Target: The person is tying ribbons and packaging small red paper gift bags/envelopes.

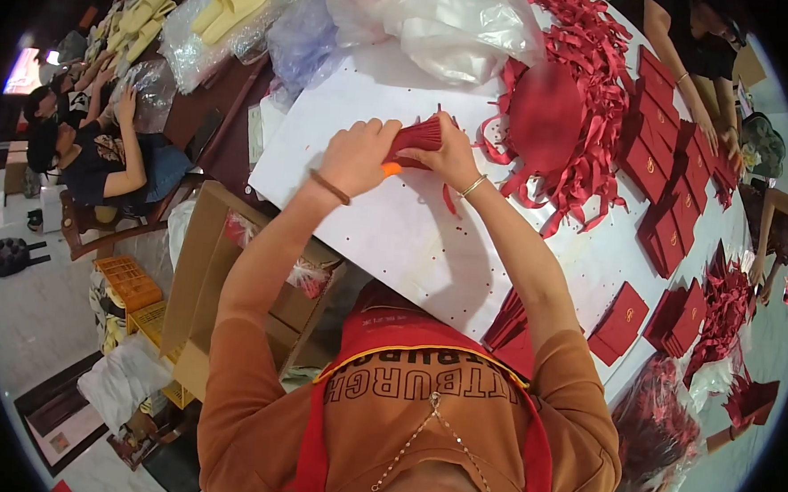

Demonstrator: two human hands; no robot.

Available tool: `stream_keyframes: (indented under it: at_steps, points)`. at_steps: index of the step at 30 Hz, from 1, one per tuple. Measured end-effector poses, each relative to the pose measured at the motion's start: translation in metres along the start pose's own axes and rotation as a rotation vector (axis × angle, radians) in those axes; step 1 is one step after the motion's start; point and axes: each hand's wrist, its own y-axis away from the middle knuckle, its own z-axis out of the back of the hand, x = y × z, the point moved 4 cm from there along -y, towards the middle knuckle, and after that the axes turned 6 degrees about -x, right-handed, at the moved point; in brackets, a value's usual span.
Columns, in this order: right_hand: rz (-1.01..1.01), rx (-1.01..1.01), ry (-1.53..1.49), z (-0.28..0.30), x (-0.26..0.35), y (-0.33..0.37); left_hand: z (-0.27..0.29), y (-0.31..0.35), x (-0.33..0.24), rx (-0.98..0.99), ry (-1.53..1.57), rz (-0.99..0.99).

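Over the white table, both my hands grip a thick bundle of dark red folded cards or envelopes, its many edges showing like pleats. My left hand wraps round the left end, with an orange cover, perhaps a finger cot, at its thumb. At the other end, my right hand pinches the bundle between thumb and fingers. A loose red ribbon hangs or lies just below my right hand. More red pieces rest at the table edge beside my right forearm.
Right of my hands spread a heap of red ribbons and a blurred red round thing. Red card stacks lie farther right, near other people's hands. Plastic bags cover the far edge. An open cardboard box stands below left.
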Motion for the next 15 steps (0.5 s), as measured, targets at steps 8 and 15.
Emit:
stream_keyframes:
  at_steps: [8, 15]
  points:
    - [-0.067, 0.021, -0.072, 0.007, 0.003, -0.001, -0.016, -0.007, 0.009, 0.048, -0.019, 0.001]
    - [0.261, -0.332, 0.279, -0.003, 0.078, -0.018, -0.039, -0.018, 0.131, 0.437, 1.014, 0.569]
